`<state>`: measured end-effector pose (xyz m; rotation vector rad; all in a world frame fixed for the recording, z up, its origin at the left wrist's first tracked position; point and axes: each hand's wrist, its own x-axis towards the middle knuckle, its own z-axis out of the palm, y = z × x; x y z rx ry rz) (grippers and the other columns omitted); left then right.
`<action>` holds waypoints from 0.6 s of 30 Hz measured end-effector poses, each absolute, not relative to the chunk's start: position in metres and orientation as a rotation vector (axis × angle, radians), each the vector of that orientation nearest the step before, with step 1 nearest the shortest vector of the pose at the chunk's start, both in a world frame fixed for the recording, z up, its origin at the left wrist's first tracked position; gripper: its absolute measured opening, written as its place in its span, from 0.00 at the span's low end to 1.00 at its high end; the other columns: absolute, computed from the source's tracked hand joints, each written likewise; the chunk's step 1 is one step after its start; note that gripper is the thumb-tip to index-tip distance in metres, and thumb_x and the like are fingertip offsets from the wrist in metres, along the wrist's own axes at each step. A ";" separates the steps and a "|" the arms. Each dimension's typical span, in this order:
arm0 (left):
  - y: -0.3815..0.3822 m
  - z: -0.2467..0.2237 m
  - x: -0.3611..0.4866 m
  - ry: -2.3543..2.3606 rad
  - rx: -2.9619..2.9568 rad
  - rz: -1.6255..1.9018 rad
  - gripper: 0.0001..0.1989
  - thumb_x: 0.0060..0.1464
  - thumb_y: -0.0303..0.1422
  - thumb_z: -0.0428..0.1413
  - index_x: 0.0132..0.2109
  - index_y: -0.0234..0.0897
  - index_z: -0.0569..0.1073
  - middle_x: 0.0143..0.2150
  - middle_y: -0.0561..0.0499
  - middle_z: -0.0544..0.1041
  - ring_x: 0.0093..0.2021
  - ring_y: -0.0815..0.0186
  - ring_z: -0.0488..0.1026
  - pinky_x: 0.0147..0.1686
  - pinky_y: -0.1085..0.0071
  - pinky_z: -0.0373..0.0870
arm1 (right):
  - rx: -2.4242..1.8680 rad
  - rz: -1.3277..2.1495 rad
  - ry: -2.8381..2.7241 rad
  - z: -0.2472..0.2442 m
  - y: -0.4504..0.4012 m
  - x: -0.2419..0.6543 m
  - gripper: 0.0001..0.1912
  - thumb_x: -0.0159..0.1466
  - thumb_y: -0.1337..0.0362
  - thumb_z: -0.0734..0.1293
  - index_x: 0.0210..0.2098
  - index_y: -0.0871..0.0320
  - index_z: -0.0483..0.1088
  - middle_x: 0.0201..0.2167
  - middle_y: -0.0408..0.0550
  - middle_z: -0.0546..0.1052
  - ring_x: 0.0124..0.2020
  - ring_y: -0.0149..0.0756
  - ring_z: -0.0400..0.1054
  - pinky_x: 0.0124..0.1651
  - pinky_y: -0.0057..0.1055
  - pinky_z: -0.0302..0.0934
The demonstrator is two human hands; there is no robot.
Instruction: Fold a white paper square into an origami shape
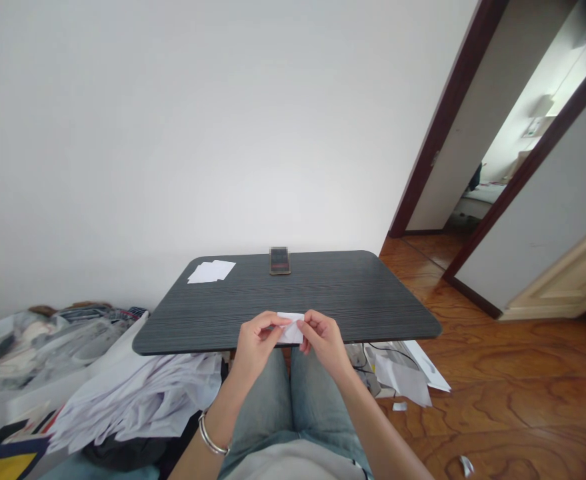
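One folded white paper [293, 329] is pinched between thumb and fingers by both left hand [261, 337] and right hand [320, 333], digits closed on it, at the table's [293, 293] near edge. One phone [279, 261] is seen at the far edge; several overlapping white sheets [211, 271], count unclear, are seen far left.

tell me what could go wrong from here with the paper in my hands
The small white paper is pinched between the left hand and right hand at opposite sides, so an uneven pull might tear or crease it.

It is held near the front edge of the dark table, so if the grip slips it could fall onto your lap or the floor.

The loose white sheets overlap unweighted and might slide if bumped.
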<state>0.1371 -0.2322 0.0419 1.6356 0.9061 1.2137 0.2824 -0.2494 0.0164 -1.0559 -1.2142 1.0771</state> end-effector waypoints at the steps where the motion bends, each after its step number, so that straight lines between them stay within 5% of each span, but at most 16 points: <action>1: -0.233 0.042 0.137 0.896 1.622 1.199 0.07 0.47 0.29 0.56 0.32 0.34 0.78 0.30 0.48 0.74 0.30 0.66 0.69 0.27 0.74 0.67 | -1.051 1.081 -1.210 0.016 -0.249 0.282 0.17 0.56 0.51 0.63 0.22 0.57 0.60 0.10 0.36 0.64 0.11 0.25 0.57 0.14 0.21 0.54; 18: -0.230 0.042 0.136 0.942 1.542 1.086 0.10 0.47 0.31 0.56 0.36 0.31 0.78 0.29 0.48 0.75 0.25 0.70 0.68 0.19 0.78 0.65 | -0.945 1.227 -1.154 0.018 -0.245 0.293 0.10 0.51 0.60 0.69 0.24 0.60 0.66 0.15 0.37 0.66 0.15 0.23 0.56 0.15 0.18 0.50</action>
